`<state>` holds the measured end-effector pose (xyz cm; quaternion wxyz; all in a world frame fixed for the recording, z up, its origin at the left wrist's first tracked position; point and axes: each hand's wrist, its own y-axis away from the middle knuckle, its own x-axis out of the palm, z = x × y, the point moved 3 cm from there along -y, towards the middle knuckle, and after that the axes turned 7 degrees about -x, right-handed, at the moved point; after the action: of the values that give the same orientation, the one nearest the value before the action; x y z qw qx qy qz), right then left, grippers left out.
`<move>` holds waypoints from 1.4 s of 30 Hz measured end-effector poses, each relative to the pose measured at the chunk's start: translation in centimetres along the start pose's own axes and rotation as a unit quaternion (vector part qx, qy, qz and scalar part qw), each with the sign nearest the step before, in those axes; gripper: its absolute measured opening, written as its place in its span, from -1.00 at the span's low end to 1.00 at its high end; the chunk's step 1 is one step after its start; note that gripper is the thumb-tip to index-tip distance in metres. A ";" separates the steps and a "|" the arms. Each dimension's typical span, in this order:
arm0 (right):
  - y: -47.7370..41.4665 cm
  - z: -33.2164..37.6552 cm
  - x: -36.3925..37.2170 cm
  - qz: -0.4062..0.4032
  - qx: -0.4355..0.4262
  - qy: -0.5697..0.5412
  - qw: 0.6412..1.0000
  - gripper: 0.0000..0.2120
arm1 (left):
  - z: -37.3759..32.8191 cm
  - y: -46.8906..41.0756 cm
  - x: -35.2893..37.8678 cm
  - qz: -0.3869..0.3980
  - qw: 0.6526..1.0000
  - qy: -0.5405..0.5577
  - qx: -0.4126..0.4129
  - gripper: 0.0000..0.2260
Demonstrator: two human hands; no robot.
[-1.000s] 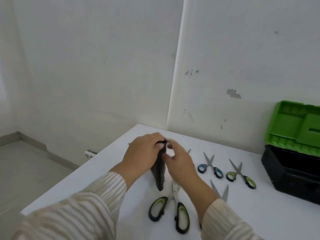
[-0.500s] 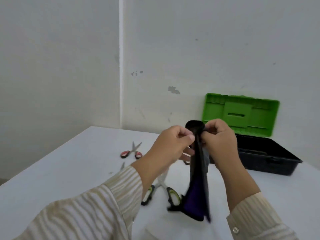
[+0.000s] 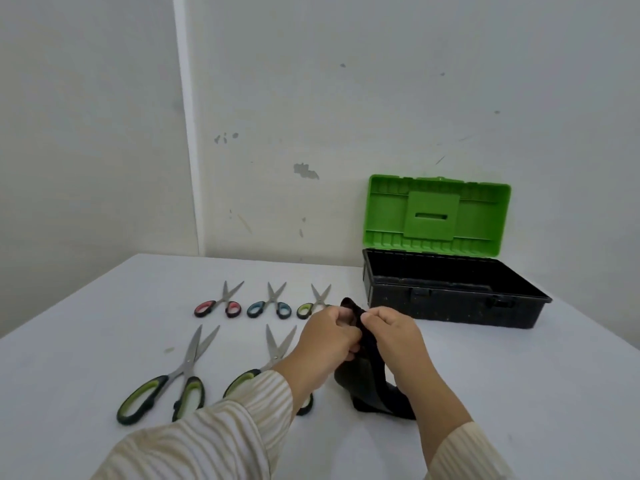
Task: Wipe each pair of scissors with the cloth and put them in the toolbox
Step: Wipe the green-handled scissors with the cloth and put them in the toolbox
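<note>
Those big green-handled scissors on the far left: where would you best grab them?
By the black-and-green handle loops, coming down from above on the near side. The large scissors lie flat with the loops toward the person and the slightly parted blades pointing away, so fingers would stay clear of the edges.

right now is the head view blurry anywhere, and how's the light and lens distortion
Head view: soft, even light, only faint shadows on the white table; head view: left hand and right hand sharp, no motion smear; head view: the black cloth and the black toolbox interior too dark for detail; head view: the wall corner strip leans, a wide-angle effect.
</note>
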<state>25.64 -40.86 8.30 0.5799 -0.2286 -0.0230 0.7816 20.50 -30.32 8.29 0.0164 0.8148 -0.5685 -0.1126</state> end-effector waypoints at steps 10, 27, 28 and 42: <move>-2.3 -2.2 -1.4 -0.136 0.139 -0.288 0.938 -0.83 | 3.7 -2.4 -7.4 -0.123 0.904 -0.402 -0.078 -0.65; -1.8 0.4 7.6 0.178 -0.082 0.077 0.978 -0.92 | 3.1 -3.4 -12.5 0.020 0.989 0.072 -0.128 -0.93; -1.6 0.3 8.3 0.192 -0.093 0.078 0.974 -0.93 | 3.1 -3.5 -12.7 0.019 0.987 0.109 -0.115 -0.92; -2.2 -1.8 9.0 0.215 -0.010 -0.045 0.975 -0.83 | 5.4 -4.4 -13.2 0.094 0.974 0.175 -0.107 -0.85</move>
<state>26.30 -32.33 4.37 0.3940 -0.1984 -0.0071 0.8974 19.11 -15.90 4.51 0.2139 0.7580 -0.6156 -0.0262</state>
